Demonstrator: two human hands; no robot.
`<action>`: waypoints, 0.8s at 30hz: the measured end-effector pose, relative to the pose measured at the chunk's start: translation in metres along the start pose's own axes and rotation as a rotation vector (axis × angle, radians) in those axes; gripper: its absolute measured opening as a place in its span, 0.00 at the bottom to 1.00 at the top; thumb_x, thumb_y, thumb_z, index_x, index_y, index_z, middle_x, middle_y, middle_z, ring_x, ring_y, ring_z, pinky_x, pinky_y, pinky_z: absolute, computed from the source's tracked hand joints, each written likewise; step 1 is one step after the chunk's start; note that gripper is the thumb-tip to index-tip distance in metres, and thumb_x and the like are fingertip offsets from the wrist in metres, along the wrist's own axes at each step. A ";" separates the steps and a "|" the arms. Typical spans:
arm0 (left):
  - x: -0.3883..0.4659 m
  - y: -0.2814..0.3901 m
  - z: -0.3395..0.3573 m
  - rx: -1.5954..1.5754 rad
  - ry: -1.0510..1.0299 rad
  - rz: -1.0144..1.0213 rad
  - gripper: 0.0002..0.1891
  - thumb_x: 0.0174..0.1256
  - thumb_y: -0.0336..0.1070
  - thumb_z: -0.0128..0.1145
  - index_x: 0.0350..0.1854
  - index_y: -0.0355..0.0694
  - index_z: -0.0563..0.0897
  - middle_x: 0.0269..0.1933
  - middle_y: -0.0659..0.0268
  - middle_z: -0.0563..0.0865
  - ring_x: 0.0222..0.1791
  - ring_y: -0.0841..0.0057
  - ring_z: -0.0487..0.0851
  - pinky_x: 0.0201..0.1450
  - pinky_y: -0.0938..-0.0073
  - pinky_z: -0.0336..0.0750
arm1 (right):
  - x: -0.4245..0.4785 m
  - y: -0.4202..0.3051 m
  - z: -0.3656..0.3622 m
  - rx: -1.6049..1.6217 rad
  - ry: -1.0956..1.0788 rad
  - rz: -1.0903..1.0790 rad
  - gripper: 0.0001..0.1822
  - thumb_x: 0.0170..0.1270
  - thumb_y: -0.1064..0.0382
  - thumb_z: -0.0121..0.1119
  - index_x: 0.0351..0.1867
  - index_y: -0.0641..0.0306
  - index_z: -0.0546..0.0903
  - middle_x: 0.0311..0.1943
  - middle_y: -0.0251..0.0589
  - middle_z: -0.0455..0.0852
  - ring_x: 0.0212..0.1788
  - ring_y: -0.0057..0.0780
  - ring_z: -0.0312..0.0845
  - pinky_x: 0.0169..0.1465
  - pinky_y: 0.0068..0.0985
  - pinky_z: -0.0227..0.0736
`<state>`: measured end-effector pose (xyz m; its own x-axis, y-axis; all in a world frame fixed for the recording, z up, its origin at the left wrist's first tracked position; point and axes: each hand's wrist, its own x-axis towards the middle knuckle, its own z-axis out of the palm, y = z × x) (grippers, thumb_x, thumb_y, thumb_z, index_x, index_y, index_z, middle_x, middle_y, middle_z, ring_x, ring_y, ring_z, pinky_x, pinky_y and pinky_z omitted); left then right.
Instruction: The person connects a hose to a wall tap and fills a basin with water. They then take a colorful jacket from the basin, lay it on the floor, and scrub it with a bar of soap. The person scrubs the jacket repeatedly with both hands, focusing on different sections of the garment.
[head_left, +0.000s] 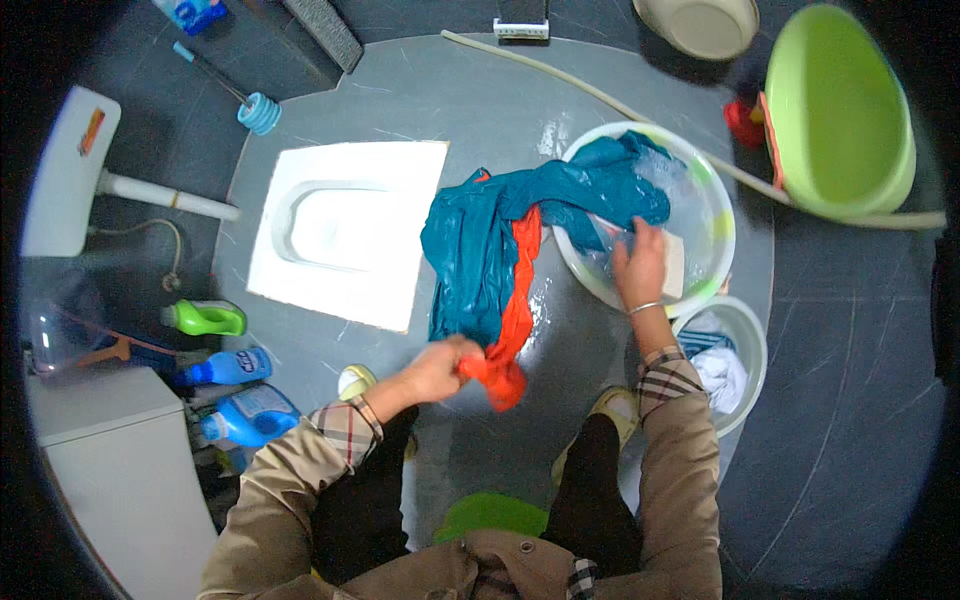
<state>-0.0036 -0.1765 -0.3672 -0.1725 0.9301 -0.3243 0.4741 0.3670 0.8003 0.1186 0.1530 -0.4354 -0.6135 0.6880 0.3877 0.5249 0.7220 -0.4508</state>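
Note:
My left hand (446, 367) pinches the red fabric (511, 322) at the near end of a wet, dark teal garment (476, 255). The garment stretches across the floor, over the rim of a white and green basin (724, 225) and into it. Over the basin's near side is my right hand (642, 266), thumb and fingers apart, close to the teal cloth. A pale beige block (673, 266), perhaps soap, lies right beside that hand. Water and suds show in the basin; what lies beneath my right palm is hidden.
A smaller pail (759, 367) holding white and striped cloth stands beside the basin. Left are a squat toilet (337, 232) and detergent bottles (251, 412). A hose (555, 71) runs behind the basin towards a green tub (847, 112). A green stool (491, 516) is beneath me.

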 end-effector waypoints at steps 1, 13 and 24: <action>0.000 -0.004 0.003 0.018 -0.124 -0.052 0.14 0.53 0.27 0.58 0.44 0.38 0.79 0.40 0.55 0.81 0.44 0.59 0.79 0.49 0.67 0.72 | 0.009 -0.014 0.005 0.096 -0.206 0.111 0.29 0.53 0.62 0.61 0.58 0.59 0.69 0.46 0.55 0.76 0.43 0.51 0.75 0.44 0.40 0.72; 0.032 -0.124 0.014 0.582 0.117 -0.212 0.13 0.52 0.31 0.57 0.42 0.45 0.81 0.53 0.56 0.72 0.52 0.56 0.72 0.46 0.62 0.76 | 0.061 -0.064 0.032 0.376 -0.035 0.362 0.15 0.59 0.61 0.56 0.43 0.70 0.80 0.29 0.51 0.84 0.32 0.48 0.80 0.41 0.36 0.74; 0.000 -0.141 -0.006 -0.042 0.769 -0.256 0.08 0.56 0.27 0.55 0.37 0.37 0.73 0.38 0.51 0.77 0.36 0.52 0.78 0.39 0.60 0.74 | 0.186 -0.221 0.035 0.393 0.112 -0.371 0.19 0.55 0.67 0.55 0.50 0.66 0.74 0.42 0.54 0.76 0.44 0.47 0.74 0.50 0.35 0.69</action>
<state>-0.0760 -0.2278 -0.4769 -0.8234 0.5625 -0.0748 0.3097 0.5560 0.7713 -0.1321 0.1186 -0.2912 -0.6375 0.4115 0.6513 0.0123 0.8507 -0.5254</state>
